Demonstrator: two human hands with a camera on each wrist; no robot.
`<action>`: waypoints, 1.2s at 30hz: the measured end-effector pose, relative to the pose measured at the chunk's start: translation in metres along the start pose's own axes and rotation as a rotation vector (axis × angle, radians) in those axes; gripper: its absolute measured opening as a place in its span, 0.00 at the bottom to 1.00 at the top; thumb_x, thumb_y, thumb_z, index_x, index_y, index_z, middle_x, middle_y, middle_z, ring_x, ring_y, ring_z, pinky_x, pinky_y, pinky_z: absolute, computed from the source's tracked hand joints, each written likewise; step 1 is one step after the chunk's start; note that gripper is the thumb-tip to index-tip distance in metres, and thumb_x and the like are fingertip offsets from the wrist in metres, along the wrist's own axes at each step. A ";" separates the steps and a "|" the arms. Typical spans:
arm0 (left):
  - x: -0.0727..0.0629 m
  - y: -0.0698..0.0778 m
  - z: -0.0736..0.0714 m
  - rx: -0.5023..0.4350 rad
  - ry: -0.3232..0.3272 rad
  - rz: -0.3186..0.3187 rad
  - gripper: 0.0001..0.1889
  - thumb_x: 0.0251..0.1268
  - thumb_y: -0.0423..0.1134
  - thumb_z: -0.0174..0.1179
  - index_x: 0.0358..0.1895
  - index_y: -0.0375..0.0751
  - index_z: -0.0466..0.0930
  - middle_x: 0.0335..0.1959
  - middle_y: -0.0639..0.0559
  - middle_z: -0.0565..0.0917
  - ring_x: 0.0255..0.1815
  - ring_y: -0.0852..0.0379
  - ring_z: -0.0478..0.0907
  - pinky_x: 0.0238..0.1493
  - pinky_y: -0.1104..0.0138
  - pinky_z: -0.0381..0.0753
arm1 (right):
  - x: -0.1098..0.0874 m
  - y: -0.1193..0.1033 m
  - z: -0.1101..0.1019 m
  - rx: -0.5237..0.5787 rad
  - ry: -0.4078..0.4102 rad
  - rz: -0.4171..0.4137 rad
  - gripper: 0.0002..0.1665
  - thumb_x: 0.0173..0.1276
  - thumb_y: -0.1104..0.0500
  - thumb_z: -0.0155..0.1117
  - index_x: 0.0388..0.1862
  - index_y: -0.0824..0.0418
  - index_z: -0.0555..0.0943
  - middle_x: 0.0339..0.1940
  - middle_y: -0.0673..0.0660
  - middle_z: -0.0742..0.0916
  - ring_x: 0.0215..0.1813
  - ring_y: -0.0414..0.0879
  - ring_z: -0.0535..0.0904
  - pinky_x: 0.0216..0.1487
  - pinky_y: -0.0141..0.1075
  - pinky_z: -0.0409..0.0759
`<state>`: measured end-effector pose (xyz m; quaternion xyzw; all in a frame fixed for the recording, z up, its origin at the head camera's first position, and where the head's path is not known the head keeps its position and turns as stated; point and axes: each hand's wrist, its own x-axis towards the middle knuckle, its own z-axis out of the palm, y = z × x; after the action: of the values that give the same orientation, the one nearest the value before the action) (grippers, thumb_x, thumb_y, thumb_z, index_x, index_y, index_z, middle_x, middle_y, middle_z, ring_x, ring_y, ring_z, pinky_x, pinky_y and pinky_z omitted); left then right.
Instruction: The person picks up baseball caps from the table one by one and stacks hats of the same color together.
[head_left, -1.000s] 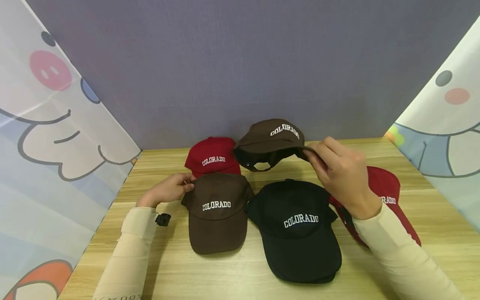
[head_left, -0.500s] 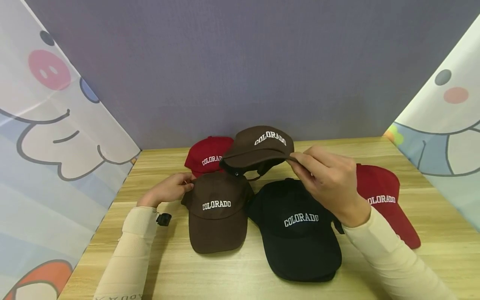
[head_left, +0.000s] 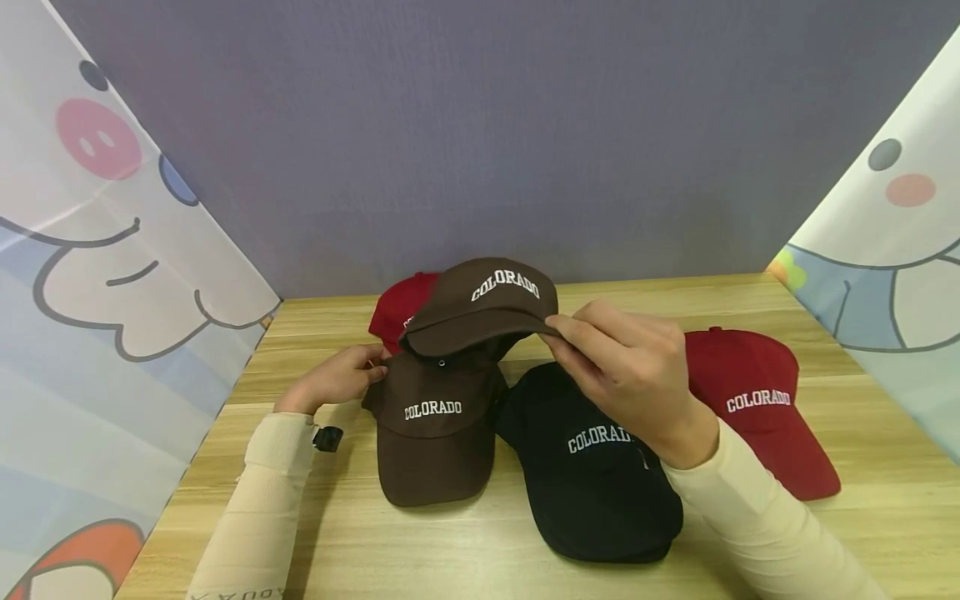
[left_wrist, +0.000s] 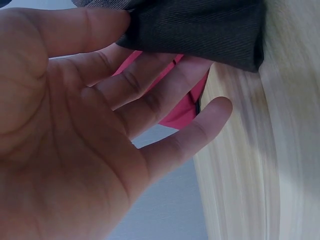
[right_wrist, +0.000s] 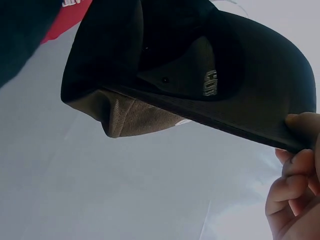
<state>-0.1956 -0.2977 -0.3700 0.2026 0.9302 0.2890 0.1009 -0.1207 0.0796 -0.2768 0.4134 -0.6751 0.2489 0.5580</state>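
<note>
With thumb and fingers, my right hand (head_left: 633,371) pinches the brim of a raised brown baseball cap (head_left: 480,304). In the right wrist view, the dark underside (right_wrist: 270,85) of that brim and part of the crown's inside show. My left hand (head_left: 333,383) pinches the left edge of a second brown cap (head_left: 435,471), which lies on the table with its brim toward me. The left wrist view has the thumb on the fabric (left_wrist: 195,30), with the other fingers spread behind. The raised cap overlaps the top of the lower one and partly covers a red cap (head_left: 396,310) behind.
A black cap (head_left: 600,517) lies right of the lower brown cap, partly under my right hand's view. Farther right is another red cap (head_left: 761,425). The wooden table (head_left: 337,542) ends at a grey panel (head_left: 480,133); cartoon-printed sheets (head_left: 67,250) stand at both sides.
My right hand has carried the raised brown cap left and slightly down, over the lower brown cap and the back red cap. The right red cap is more exposed. My left hand stays put.
</note>
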 end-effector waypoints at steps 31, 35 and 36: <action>0.000 -0.004 0.002 0.001 -0.015 0.014 0.16 0.77 0.33 0.52 0.61 0.38 0.81 0.55 0.40 0.86 0.56 0.44 0.83 0.60 0.50 0.79 | 0.004 -0.030 0.009 0.086 -0.096 -0.093 0.11 0.76 0.62 0.61 0.35 0.63 0.88 0.23 0.49 0.78 0.17 0.36 0.64 0.17 0.28 0.68; 0.000 -0.004 0.001 0.008 -0.019 0.013 0.16 0.77 0.34 0.53 0.61 0.38 0.81 0.56 0.40 0.86 0.55 0.44 0.84 0.59 0.50 0.80 | 0.003 -0.032 0.011 0.101 -0.101 -0.098 0.12 0.76 0.62 0.60 0.35 0.63 0.88 0.23 0.49 0.79 0.16 0.36 0.65 0.17 0.27 0.68; 0.000 -0.004 0.001 0.010 -0.018 0.014 0.15 0.77 0.35 0.53 0.61 0.39 0.81 0.56 0.40 0.86 0.55 0.45 0.84 0.58 0.51 0.80 | 0.003 -0.033 0.011 0.104 -0.102 -0.099 0.12 0.76 0.62 0.60 0.35 0.63 0.87 0.24 0.49 0.79 0.16 0.36 0.65 0.17 0.27 0.68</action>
<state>-0.1970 -0.3001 -0.3728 0.2122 0.9293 0.2831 0.1064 -0.0996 0.0524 -0.2811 0.4869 -0.6676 0.2340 0.5124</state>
